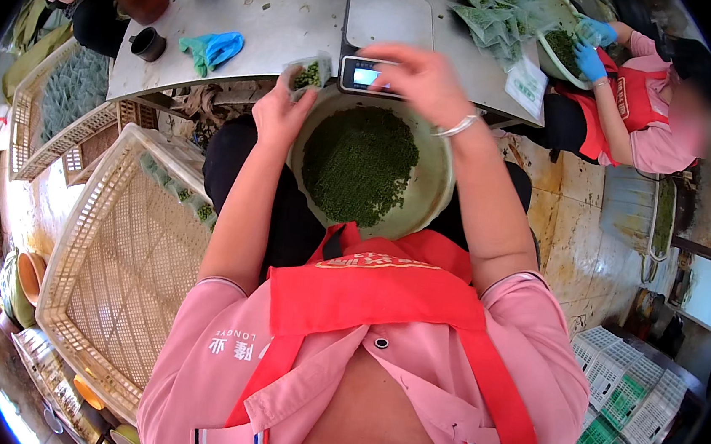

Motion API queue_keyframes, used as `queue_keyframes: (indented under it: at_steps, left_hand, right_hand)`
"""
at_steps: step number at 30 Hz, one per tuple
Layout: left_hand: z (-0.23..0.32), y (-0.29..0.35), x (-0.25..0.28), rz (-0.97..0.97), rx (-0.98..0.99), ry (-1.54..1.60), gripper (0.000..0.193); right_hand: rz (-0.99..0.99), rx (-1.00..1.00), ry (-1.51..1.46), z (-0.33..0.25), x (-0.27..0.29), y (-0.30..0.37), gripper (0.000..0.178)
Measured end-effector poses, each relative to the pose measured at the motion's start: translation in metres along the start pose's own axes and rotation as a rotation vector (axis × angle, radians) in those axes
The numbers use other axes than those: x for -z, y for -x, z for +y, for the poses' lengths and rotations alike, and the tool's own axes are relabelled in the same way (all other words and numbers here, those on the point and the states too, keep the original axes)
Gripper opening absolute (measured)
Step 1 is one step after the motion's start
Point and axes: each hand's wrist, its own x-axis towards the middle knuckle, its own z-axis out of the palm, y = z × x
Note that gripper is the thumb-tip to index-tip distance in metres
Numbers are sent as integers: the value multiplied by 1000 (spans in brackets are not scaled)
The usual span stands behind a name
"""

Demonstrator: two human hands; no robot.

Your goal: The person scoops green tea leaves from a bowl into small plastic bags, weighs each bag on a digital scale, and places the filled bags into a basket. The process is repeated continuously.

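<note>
- Packet (311,74), small, clear, green pieces inside; at the near edge of the metal table (275,33), just left of the scale;
- left hand (280,116), mine; my thumb and fingers clamped on the packet near its lower end;
- right hand (422,84), mine, bracelet (457,126) at the wrist; over the front of the scale, fingers bent and blurred; whether they are apart or together on something, I cannot tell;
- scale (390,24), pale square plate, dark front, lit display; partly behind my right hand;
- bowl (441,183), wide, pale green, between my knees, below the table edge; a heap of green pieces (356,167) inside;
- cloth (211,50), blue and green, crumpled; on the table, left of the packet;
- mug (149,44), dark; near the table's left end;
- filled packets (496,19), piled; on the table, right of the scale;
- crate (119,269), cream, latticed, at my left; a row of small packets (174,187) along its far side;
- co-worker's gloved hands (591,58), blue; at a second bowl of green pieces, far right.
</note>
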Motion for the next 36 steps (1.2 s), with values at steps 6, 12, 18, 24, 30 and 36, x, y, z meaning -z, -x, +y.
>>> queue_keyframes:
  at_steps: [6, 12, 18, 24, 30, 36]
  left_hand:
    - [14, -5, 2, -81, 249, 200, 66]
    - [-19, -1, -12, -37, 121, 348, 61]
    - [-26, 16, 18, 196, -43, 355, 46]
    - [-56, 81, 149, 405, 79, 124, 37]
    - [-150, 202, 200, 214, 623, -487, 49]
    - [-270, 247, 126, -460, 901, -362, 60]
  right_hand:
    - [737, -176, 108, 116, 146, -59, 39]
    - [633, -148, 268, 102, 155, -78, 19]
    - [592, 166, 374, 36, 26, -17, 25]
    - [437, 103, 129, 86, -31, 24, 25]
    - [171, -96, 194, 165, -65, 85, 21]
    - [-478, -292, 865, 240, -121, 112, 37]
